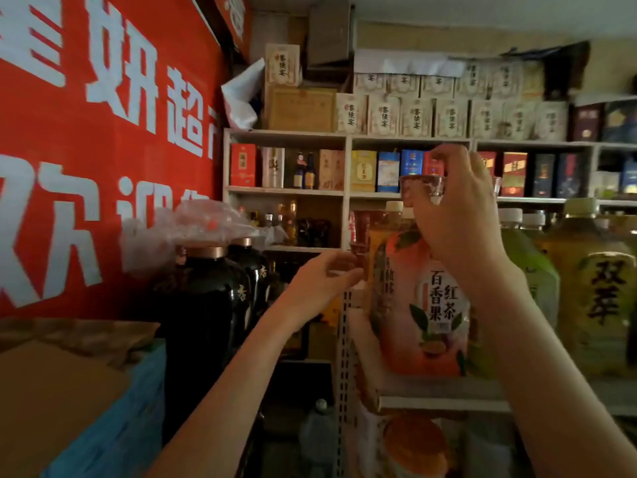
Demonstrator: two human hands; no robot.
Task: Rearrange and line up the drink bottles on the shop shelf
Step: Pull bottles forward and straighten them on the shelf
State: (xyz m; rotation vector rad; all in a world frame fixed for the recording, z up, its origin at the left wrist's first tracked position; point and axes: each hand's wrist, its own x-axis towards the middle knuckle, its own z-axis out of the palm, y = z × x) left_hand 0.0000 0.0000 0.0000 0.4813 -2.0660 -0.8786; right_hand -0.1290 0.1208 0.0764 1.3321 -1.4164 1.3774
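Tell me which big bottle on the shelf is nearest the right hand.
The orange-labelled bottle, at the front; the green bottle and yellow bottle stand further right.

Left grip (324,276), right grip (462,215) raised, both pinching.

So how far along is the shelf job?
Done: tea bottles stand upright on the shelf. In hand: right hand pinches a clear cup-like item above the orange-label bottle; left hand holds a small clear piece beside it. Left, probably: shifting those, then evening the row.
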